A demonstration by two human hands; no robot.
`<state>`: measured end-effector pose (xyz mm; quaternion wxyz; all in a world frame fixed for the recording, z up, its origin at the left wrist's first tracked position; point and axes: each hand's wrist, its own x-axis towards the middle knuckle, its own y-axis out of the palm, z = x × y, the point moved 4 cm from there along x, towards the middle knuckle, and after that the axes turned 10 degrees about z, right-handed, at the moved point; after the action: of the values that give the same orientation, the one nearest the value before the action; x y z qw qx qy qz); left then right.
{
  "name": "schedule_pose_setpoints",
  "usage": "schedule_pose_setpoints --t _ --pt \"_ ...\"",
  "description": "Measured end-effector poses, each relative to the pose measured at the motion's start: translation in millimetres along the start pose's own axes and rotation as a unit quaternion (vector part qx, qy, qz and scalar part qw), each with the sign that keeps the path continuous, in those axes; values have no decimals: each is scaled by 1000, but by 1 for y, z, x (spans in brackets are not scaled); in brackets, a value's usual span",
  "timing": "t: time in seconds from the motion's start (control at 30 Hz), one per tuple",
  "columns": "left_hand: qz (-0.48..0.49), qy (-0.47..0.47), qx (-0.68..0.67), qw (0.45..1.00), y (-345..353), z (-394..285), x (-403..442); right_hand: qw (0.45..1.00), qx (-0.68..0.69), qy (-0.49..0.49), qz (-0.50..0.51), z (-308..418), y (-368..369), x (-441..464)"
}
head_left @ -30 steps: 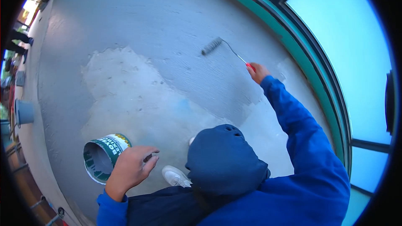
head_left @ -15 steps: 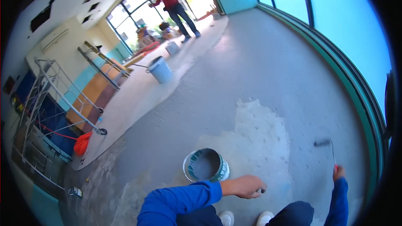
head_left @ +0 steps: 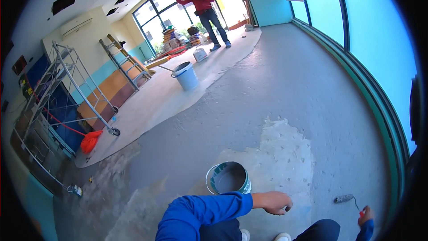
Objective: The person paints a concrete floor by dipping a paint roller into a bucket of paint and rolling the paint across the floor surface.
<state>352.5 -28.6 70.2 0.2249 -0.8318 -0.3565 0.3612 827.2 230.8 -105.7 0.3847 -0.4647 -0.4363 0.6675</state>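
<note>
My right hand [head_left: 367, 215], at the lower right, is closed round the red handle of a paint roller [head_left: 344, 198]. The roller's grey-coated sleeve lies against the wet grey floor coating [head_left: 352, 160]. My left hand [head_left: 275, 202] hangs in front of my knees with its fingers curled in, and I see nothing in it. Its blue-sleeved forearm crosses in front of a paint bucket [head_left: 228, 177], hiding the lower edge. Grey paint fills part of this upright bucket, which has a green and white wall. Between bucket and roller is a paler uncoated floor patch [head_left: 285, 151].
A person in red [head_left: 205, 9] stands near the far windows. A pale bucket [head_left: 186, 76] with a stick in it stands mid-room. Along the left are a wheeled scaffold [head_left: 82, 91], a ladder [head_left: 125, 62] and an orange bundle [head_left: 91, 141]. A window frame [head_left: 365, 85] runs along the right.
The roller and my right hand have moved down, nearer to me. My left hand stays curled near the bucket. The camera view has shifted, and the far person's arm is now raised outward.
</note>
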Motion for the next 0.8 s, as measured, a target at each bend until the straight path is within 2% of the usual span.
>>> schedule_pose_setpoints --t 0.03,0.07,0.1,0.13,0.2,0.23,0.27,0.3,0.4,0.43,0.53,0.63,0.8 --pt "-2 2 7 1000 -2 -2 -1 994 -54 -75 -58 34 -35 11" --pt "-2 1 9 1000 -3 -4 -2 987 -141 -65 42 85 -80 18" --pt "-1 0 10 1000 -5 -7 -3 976 -181 -34 113 98 -89 50" --pt "0 0 10 1000 -5 -9 -3 940 -293 -57 165 114 -90 86" --pt "-1 -10 27 1000 -4 -6 -1 896 -383 -111 194 170 -113 125" --pt "1 -14 34 999 -3 -5 0 844 -469 -156 206 200 -116 150" --pt "8 -25 33 999 -3 -4 0 831 -497 -164 191 243 -129 156" --pt "15 -36 33 999 -4 -3 1 812 -530 -172 172 274 -110 196" --pt "35 -68 39 996 -4 -5 2 875 -407 -214 156 362 -136 215" --pt "41 -81 43 995 -5 -5 0 911 -331 -186 162 386 -142 208" --pt "42 -103 40 993 -4 0 -7 955 -190 -211 82 429 -136 195" --pt "9 -99 41 994 -1 9 -13 975 -82 -207 18 457 -122 159" --pt "-28 -62 22 997 0 10 -23 982 31 -165 84 432 -99 146"
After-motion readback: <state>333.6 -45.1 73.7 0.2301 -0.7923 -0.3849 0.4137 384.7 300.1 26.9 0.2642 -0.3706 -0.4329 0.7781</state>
